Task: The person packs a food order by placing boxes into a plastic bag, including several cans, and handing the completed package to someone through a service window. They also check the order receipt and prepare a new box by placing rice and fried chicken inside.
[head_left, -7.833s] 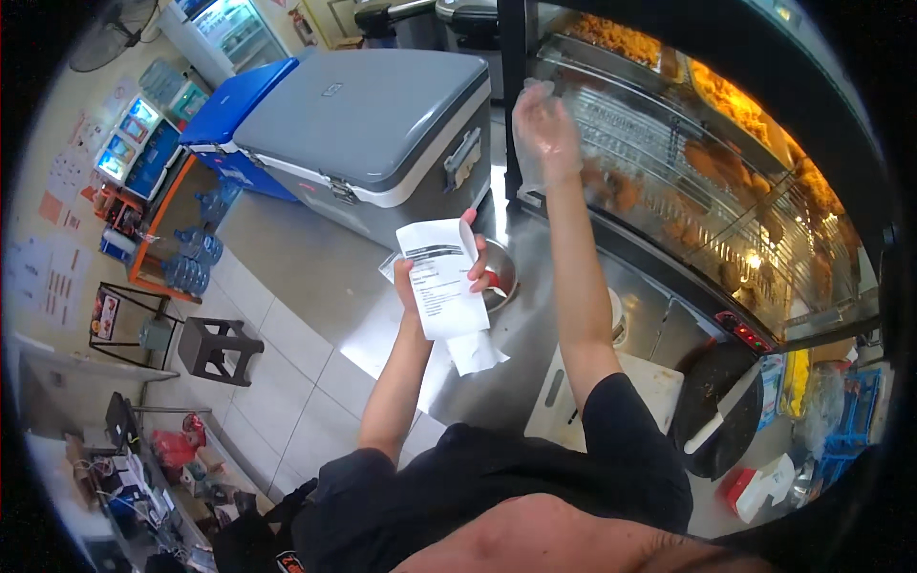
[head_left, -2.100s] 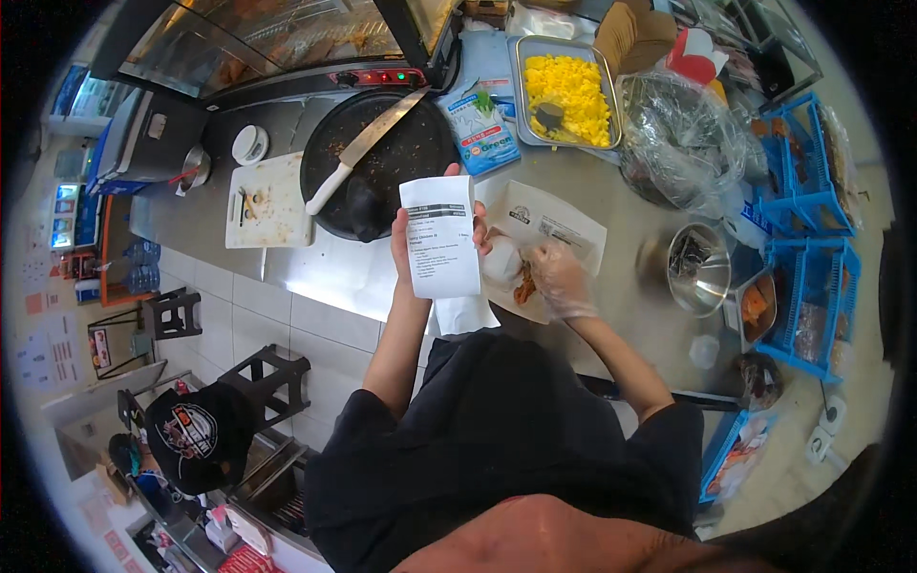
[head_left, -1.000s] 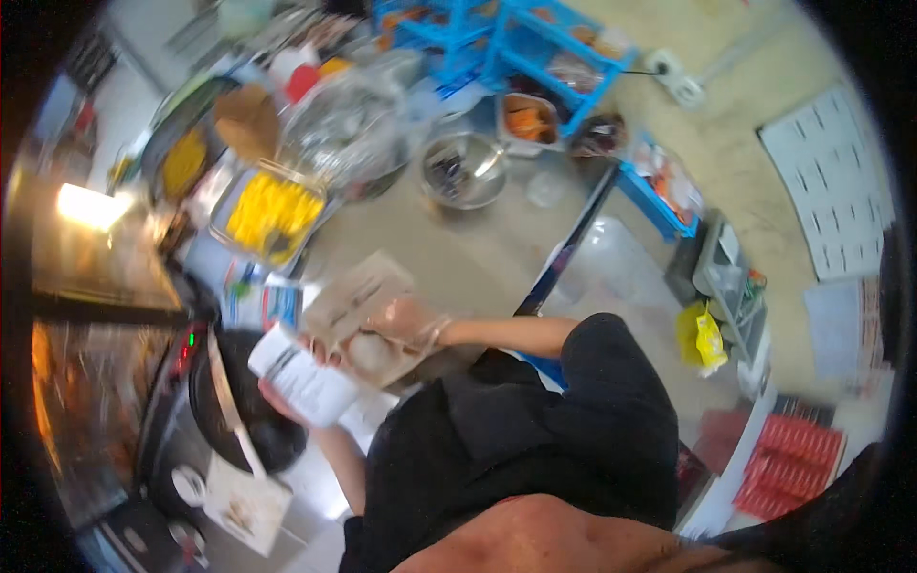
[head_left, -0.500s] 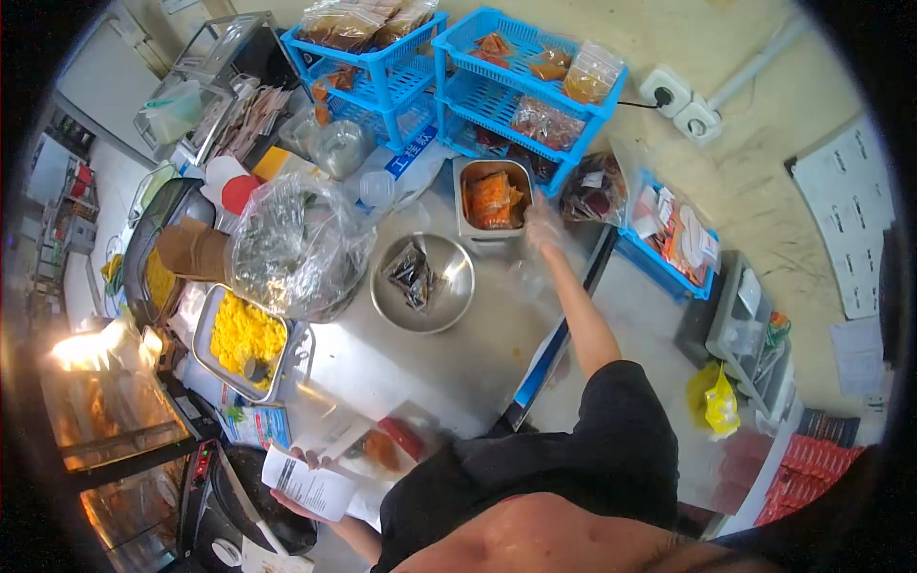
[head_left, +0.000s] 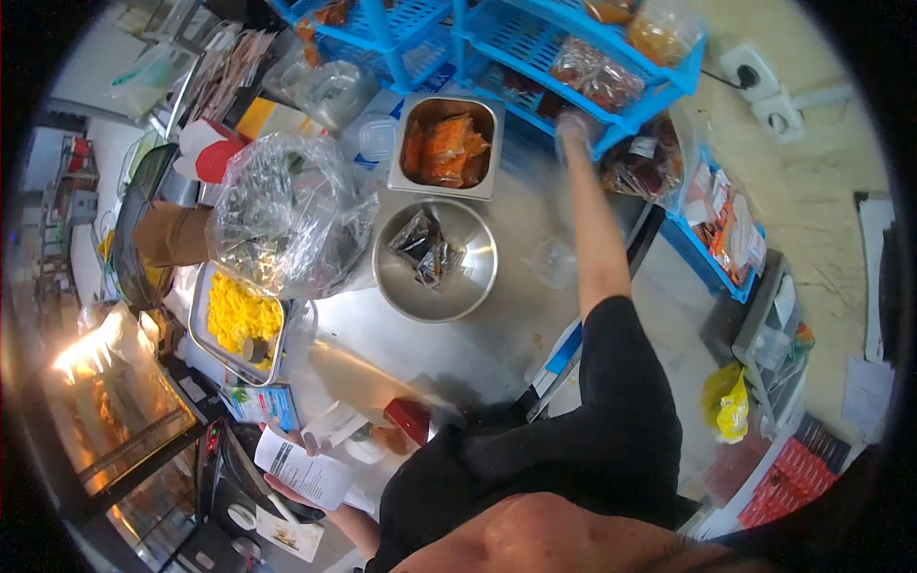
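Observation:
My left hand (head_left: 310, 444) holds a printed white paper sheet (head_left: 304, 472) low on the left, its fingers closed around the edge. My right hand (head_left: 575, 129), in a clear glove, reaches far forward to the bottom tier of a blue stacked basket (head_left: 535, 48); its fingers are blurred and partly hidden. Left of that arm, a square steel container (head_left: 396, 158) holds orange sachets (head_left: 447, 153). Nearer me is a round steel bowl (head_left: 396, 282) with several dark sachets (head_left: 427, 250). A clear plastic piece (head_left: 552, 263) lies beside my right forearm.
A big clear plastic bag (head_left: 287, 220) stands left of the bowl, behind a tray (head_left: 277, 368) of yellow shredded food (head_left: 239, 320). A second blue rack (head_left: 387, 48) is at the back. At right sit a blue basket of packets (head_left: 731, 277) and a grey bin (head_left: 769, 329).
My right hand has left the steel container and moved to the blue basket. The container now stands farther left, behind the bowl. My left hand keeps the paper. The whole view has shifted slightly.

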`<state>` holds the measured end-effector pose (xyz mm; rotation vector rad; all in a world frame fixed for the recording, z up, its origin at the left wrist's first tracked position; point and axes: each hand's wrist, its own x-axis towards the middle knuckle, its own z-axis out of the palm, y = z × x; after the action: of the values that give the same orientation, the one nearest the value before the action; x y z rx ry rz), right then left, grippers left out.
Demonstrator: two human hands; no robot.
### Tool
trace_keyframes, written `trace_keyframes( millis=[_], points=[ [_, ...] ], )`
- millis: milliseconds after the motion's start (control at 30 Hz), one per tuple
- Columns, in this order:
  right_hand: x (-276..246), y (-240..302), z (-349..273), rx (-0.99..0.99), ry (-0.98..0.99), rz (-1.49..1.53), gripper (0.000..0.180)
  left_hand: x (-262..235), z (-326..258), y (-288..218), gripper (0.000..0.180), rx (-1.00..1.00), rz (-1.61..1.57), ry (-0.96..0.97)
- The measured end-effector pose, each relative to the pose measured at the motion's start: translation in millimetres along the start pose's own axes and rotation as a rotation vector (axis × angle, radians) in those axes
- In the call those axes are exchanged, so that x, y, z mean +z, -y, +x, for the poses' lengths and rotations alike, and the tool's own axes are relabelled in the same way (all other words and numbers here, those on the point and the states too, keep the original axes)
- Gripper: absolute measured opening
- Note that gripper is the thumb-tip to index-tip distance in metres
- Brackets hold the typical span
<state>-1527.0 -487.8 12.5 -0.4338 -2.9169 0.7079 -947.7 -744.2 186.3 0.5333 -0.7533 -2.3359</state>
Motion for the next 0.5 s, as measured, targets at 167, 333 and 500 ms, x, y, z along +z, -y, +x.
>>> trace_keyframes(
  millis=[167,333,500],
  points=[
    [28,-17,44,-0.01,0.105,-0.231,0.021,-5,-11,-10,0.068,0.054,-0.017,-0.033],
    [28,-23,22,-0.283,-0.144,-0.206,0.018,-22,-31,-18,0.068,0.104,-0.03,-0.03],
    [-58,5,-105,-0.513,-0.232,0.477,0.023,-15,-44,-23,0.071,0.132,-0.148,0.013]
  ],
)
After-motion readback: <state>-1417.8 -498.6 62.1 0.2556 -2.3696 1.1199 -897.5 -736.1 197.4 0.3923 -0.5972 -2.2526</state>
